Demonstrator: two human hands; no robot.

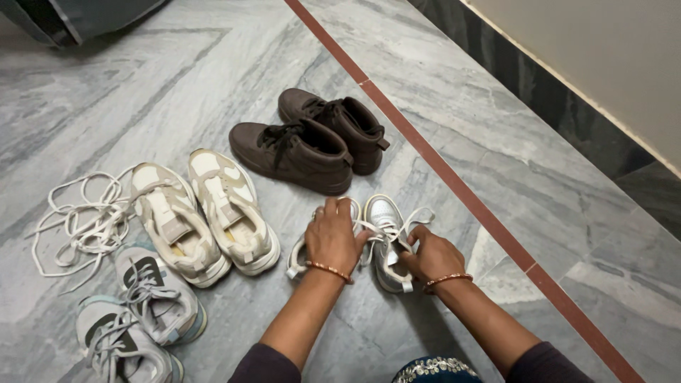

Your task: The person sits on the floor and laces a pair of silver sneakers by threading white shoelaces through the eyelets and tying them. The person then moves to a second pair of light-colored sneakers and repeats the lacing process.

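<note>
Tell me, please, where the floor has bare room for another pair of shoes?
Bare floor lies right of the red strip, and more behind the brown boots. The left is crowded: beige shoes, loose laces, grey sneakers.

White sneakers (379,237); dark brown boots (312,138); cream-beige trainers (206,213); grey veined marble floor (496,142).

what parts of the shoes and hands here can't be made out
- Left white sneaker: head view, mostly hidden under the left hand.
- Right hand: its fingertips are tucked behind the white lace, so the grip is unclear.
- Right white sneaker: its heel is covered by the right hand.
- Nearest grey sneaker: heel cut off by the bottom edge.
- Dark object at top left: cut off by the frame, unidentifiable.
</note>
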